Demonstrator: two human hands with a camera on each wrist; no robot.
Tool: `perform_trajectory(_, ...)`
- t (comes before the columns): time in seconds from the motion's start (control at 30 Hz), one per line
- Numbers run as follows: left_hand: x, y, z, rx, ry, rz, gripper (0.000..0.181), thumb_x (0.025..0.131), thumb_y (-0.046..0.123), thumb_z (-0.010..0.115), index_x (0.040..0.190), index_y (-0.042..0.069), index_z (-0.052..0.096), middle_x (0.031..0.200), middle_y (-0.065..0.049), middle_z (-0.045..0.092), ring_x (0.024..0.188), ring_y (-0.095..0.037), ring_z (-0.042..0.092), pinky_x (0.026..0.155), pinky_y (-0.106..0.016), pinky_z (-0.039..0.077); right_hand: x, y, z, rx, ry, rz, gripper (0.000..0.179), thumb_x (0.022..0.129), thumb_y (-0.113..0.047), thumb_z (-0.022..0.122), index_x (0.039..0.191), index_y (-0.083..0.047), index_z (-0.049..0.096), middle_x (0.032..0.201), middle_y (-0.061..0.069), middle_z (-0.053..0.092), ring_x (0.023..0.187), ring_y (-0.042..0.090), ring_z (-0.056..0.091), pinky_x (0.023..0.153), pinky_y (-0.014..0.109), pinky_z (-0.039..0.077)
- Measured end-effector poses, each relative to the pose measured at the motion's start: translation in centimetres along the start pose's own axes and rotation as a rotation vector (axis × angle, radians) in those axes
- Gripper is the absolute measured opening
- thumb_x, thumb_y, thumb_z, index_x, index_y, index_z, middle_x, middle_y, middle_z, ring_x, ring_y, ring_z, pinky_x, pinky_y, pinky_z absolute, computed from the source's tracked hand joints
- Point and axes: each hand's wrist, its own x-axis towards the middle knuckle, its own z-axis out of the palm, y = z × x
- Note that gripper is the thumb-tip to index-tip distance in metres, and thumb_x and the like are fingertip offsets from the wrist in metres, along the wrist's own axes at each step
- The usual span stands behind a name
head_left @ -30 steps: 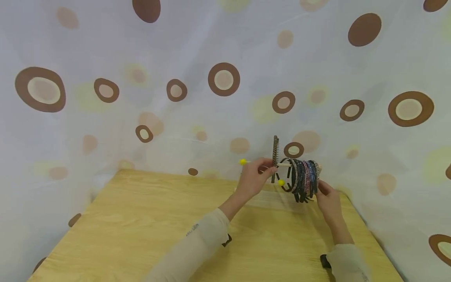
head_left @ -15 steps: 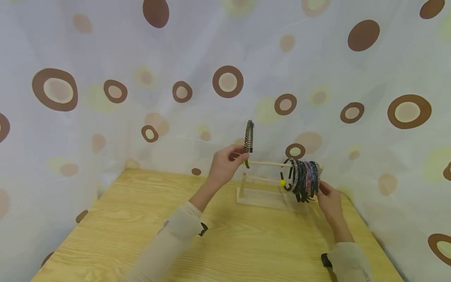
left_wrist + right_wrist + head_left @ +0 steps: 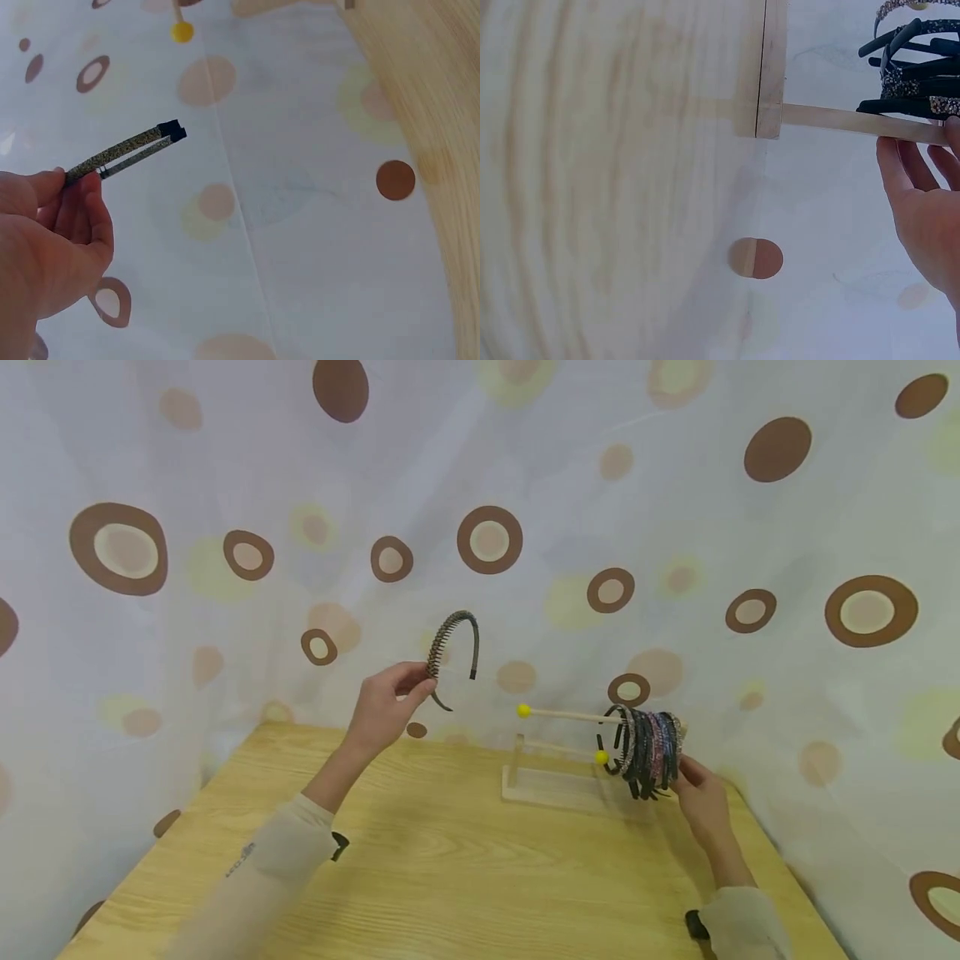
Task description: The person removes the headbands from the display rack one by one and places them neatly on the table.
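Note:
A dark toothed headband (image 3: 476,647) is pinched between the thumb and fingers of my left hand (image 3: 386,710), held up in the air left of a wooden headband stand (image 3: 551,785). Seen from the left wrist, the headband (image 3: 124,150) shows a glittery outer face and black ends. Several sparkly headbands (image 3: 642,752) in black, silver, pink and blue hang bunched at the right end of the stand's rods. My right hand (image 3: 705,802) grips the stand's right side; in the right wrist view its fingers hold the upright wooden post (image 3: 832,120). The hanging headbands partly hide that post.
Yellow balls cap the upper rod (image 3: 523,711) and the lower rod (image 3: 602,758) on their left ends. The stand is on a wood-grain table (image 3: 450,877), near its back edge. A spotted white curtain (image 3: 480,460) rises behind and beside the table.
My left hand has drawn the toothed headband leftward along the rod and off past the yellow ball, then farther left, turning it to show its arch. The right hand stays at the stand.

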Motion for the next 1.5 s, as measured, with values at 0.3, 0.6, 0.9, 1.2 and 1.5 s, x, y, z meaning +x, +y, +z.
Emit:
perform_trajectory(0.3,-2.1,-3.7,-4.0,0.091,-0.01,-0.087,0.025,0.101,0.01,0.067,0.122,-0.003,0.069,0.108,-0.015,0.072,0.097,-0.028,0.07,0.078,-0.031,0.059,-0.8,0.2,-0.4,-0.068,0.009,0.001,0.053,0.11,-0.027,0.045,0.154,0.002,0.04,0.151,0.026,0.043,0.137,0.042,0.04,0.107,0.052,0.041)
perform_trajectory(0.6,-4.7,-8.1,-7.4,0.009,-0.031,-0.303,0.031,0.103,0.003,0.061,0.13,-0.013,0.06,0.11,-0.026,0.067,0.102,-0.042,0.067,0.078,-0.032,0.059,0.1,-0.4,-0.1,-0.045,-0.017,0.004,0.057,0.11,-0.033,0.046,0.155,0.0,0.038,0.151,0.025,0.044,0.136,0.042,0.043,0.104,0.045,0.046)
perform_trajectory(0.9,-6.1,-12.7,-10.4,-0.023,-0.146,-0.483,0.035,0.107,0.007,0.053,0.135,-0.015,0.054,0.116,-0.026,0.063,0.104,-0.035,0.066,0.083,-0.038,0.058,-0.1,0.0,-0.4,-0.024,-0.019,0.002,0.058,0.109,-0.033,0.049,0.155,0.0,0.039,0.15,0.025,0.045,0.128,0.025,0.052,0.095,0.026,0.049)
perform_trajectory(1.2,-7.5,-16.3,-14.8,0.039,-0.239,-0.559,0.036,0.108,0.005,0.049,0.136,-0.018,0.051,0.117,-0.03,0.062,0.107,-0.041,0.064,0.085,-0.042,0.057,-0.3,-0.3,-0.2,-0.031,-0.037,0.017,0.057,0.111,-0.029,0.043,0.158,0.001,0.031,0.156,0.025,0.037,0.136,0.04,0.043,0.106,0.045,0.043)
perform_trajectory(1.5,-7.6,-18.6,-17.7,0.084,-0.283,-0.623,0.041,0.109,0.004,0.046,0.141,-0.021,0.042,0.127,-0.038,0.055,0.112,-0.048,0.06,0.088,-0.045,0.056,-0.4,-0.5,0.1,-0.065,-0.021,0.02,0.058,0.11,-0.034,0.044,0.157,-0.001,0.035,0.154,0.024,0.041,0.136,0.042,0.042,0.103,0.044,0.046)
